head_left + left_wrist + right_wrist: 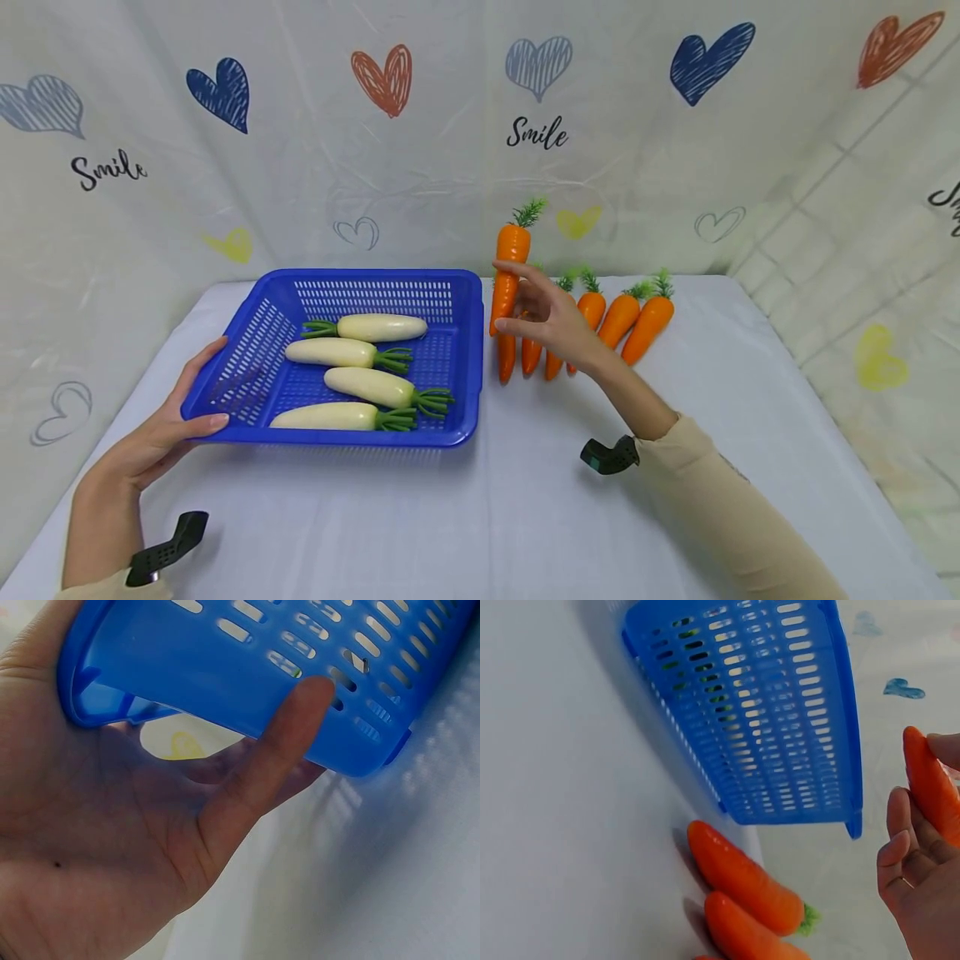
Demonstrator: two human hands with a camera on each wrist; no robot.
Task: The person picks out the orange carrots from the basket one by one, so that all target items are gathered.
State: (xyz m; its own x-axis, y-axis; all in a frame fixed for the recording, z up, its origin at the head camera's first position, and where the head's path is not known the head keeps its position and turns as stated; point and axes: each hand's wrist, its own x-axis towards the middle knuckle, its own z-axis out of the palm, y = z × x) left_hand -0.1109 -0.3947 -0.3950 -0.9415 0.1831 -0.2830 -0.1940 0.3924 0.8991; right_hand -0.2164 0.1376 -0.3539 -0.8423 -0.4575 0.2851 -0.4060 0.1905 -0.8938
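Note:
A blue plastic basket (481,358) with slotted walls stands on the left half of the table, holding several white radishes (382,326) with green stems. My left hand (168,425) grips its left end, thumb over the front rim; the left wrist view shows fingers (281,742) against the outer wall. To the right of the basket, my right hand (551,317) pinches an orange carrot (513,246) between thumb and fingers, its leafy top up, raised above the other carrots. Those carrots (649,327) lie in a row beneath and right of this hand.
A white cloth (525,500) covers the table. Behind it hangs a pale curtain (450,167) printed with hearts and words. In the right wrist view, two lying carrots (742,881) are close to the basket's end wall.

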